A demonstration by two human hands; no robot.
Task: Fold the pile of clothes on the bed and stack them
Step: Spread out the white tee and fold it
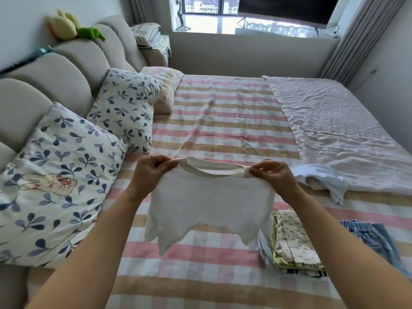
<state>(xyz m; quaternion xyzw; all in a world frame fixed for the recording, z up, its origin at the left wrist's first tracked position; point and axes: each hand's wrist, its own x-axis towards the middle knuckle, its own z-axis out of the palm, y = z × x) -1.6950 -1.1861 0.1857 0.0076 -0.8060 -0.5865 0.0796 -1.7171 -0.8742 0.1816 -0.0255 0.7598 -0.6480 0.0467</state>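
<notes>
- Shirt (209, 204): mid-air over bed (223, 121), pinched at shoulders by left hand (151, 172) and right hand (274, 175), held apart.
- Done: stack (294, 241), right.
- Left: shirt, white top (321, 181); blue shorts (367, 237) unclear.

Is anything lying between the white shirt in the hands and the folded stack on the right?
Nothing visible. The left hand and right hand hold the white shirt up next to the folded stack; only striped sheet lies below.
</notes>
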